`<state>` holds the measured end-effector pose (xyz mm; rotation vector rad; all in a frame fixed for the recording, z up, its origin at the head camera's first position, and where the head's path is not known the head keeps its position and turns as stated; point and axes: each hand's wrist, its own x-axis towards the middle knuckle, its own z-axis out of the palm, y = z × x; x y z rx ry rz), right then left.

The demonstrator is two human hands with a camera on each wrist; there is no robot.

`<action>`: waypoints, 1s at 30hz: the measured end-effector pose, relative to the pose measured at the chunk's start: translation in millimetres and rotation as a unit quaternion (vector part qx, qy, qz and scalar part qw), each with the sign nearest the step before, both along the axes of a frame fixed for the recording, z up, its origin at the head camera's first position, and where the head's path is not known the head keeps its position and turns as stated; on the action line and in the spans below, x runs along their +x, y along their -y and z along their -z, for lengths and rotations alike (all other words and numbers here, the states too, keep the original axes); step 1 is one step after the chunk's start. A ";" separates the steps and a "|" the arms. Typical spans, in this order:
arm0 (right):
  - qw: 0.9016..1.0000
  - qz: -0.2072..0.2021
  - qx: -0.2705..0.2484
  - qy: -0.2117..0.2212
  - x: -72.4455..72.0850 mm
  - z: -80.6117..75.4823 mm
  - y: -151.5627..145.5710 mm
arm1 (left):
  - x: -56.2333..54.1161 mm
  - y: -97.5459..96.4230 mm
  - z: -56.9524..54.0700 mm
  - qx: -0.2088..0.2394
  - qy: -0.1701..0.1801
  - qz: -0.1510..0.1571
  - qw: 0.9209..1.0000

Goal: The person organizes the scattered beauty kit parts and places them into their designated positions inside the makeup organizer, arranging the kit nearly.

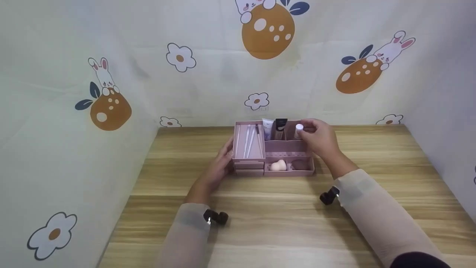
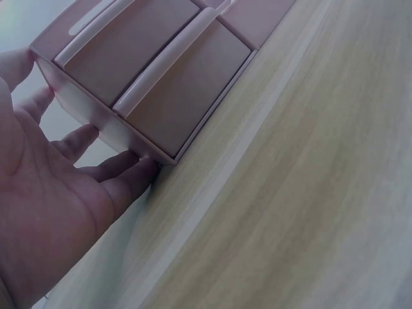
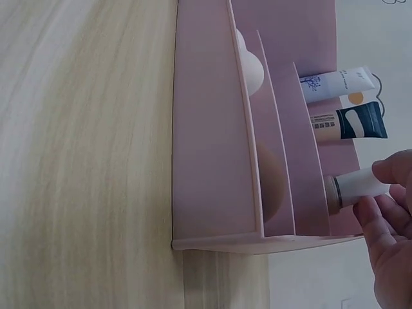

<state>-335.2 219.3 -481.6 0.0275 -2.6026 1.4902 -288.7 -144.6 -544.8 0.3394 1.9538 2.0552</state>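
Observation:
A pink desktop organizer (image 1: 286, 148) stands on the wooden table. My left hand (image 1: 220, 165) rests against its left side; in the left wrist view the spread fingertips (image 2: 84, 138) touch the side wall by two drawers (image 2: 193, 84). With thumb and fingers, my right hand (image 1: 322, 140) pinches the white cap of a small bottle (image 3: 354, 187), whose lower end sits inside the back right compartment. In the neighbouring back compartment stand a white tube (image 3: 338, 84) and a beige tube with a dark cap (image 3: 347, 122).
Slim white sticks and a dark brush (image 1: 259, 137) lie in the organizer's top left tray. A pale makeup sponge (image 1: 278, 165) and a brown one (image 1: 300, 164) occupy the front compartments. Behind the table (image 1: 260, 216) hangs a patterned curtain (image 1: 219, 85).

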 end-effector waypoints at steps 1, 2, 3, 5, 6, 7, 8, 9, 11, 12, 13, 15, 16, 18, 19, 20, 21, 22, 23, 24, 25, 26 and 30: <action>1.000 0.003 -0.004 0.000 0.3 -0.7 -0.5 | -0.1 0.0 -0.1 0.001 0.000 0.001 1.000; 1.000 0.006 -0.007 -0.001 0.6 -1.4 -1.0 | -0.3 0.1 0.1 0.002 0.000 0.002 1.000; 1.000 0.008 -0.011 -0.002 0.7 -2.0 -1.7 | -0.6 0.1 0.1 0.003 0.000 0.003 1.000; 1.000 0.011 -0.021 -0.007 0.9 -3.2 -2.8 | -0.6 0.3 0.0 -0.002 0.002 0.004 1.000; 1.000 0.011 -0.024 -0.009 0.8 -3.4 -3.6 | -0.7 0.4 -0.1 -0.003 0.001 0.004 1.000; 1.000 0.011 -0.028 -0.010 0.7 -3.6 -4.5 | -0.7 0.5 -0.1 -0.004 0.001 0.005 1.000; 0.999 0.013 -0.031 -0.010 0.8 -3.8 -5.2 | -0.8 0.7 0.0 -0.006 0.001 0.005 1.000; 0.999 0.012 -0.035 -0.010 0.8 -3.9 -6.2 | -0.9 0.8 0.0 -0.008 0.003 0.004 1.000; 0.999 0.013 -0.042 -0.010 1.7 -3.8 -8.6 | -1.1 1.1 0.3 -0.012 0.001 0.002 1.000; 0.999 0.016 -0.045 -0.011 2.3 -3.7 -10.0 | -1.2 1.2 0.5 -0.013 0.001 0.002 1.000; 0.999 0.018 -0.049 -0.011 3.2 -3.7 -11.4 | -1.3 1.3 0.7 -0.014 0.002 0.001 1.000; 0.998 0.020 -0.053 -0.014 5.0 -3.2 -14.8 | -1.0 1.3 0.5 -0.013 0.002 0.001 1.000; 0.998 0.022 -0.057 -0.016 6.1 -2.9 -16.6 | -1.0 1.1 0.4 -0.013 0.001 0.002 1.000; 0.997 0.025 -0.070 -0.021 8.2 -2.4 -20.5 | -1.0 0.6 0.3 -0.007 0.001 0.005 1.000; 0.996 0.026 -0.080 -0.025 9.6 -2.3 -22.4 | -1.1 0.2 0.1 -0.002 0.001 0.008 1.000; 0.995 0.027 -0.090 -0.028 11.4 -2.2 -24.3 | -1.2 -0.2 -0.1 0.004 0.001 0.010 1.000; 0.994 0.028 -0.102 -0.032 13.3 -2.3 -26.2 | -1.4 -0.5 -0.1 0.009 0.003 0.012 1.000; 0.992 0.028 -0.116 -0.037 15.6 -2.6 -28.0 | -1.8 -0.9 -0.1 0.014 0.005 0.013 1.000; 0.991 0.030 -0.128 -0.040 17.8 -2.8 -30.0 | -2.1 -1.3 -0.3 0.018 0.008 0.014 1.000; 0.989 0.032 -0.139 -0.042 20.2 -3.0 -31.9 | -2.4 -1.5 -0.5 0.023 0.008 0.017 1.000; 0.988 0.036 -0.147 -0.043 22.6 -3.1 -33.8 | -2.5 -1.7 -0.8 0.022 0.011 0.015 1.000; 0.986 0.040 -0.154 -0.045 25.0 -3.2 -35.7 | -2.6 -1.7 -0.8 0.021 0.011 0.013 1.000; 0.982 0.058 -0.175 -0.047 33.1 -2.5 -42.7 | -2.5 -1.2 0.0 0.019 0.012 0.010 1.000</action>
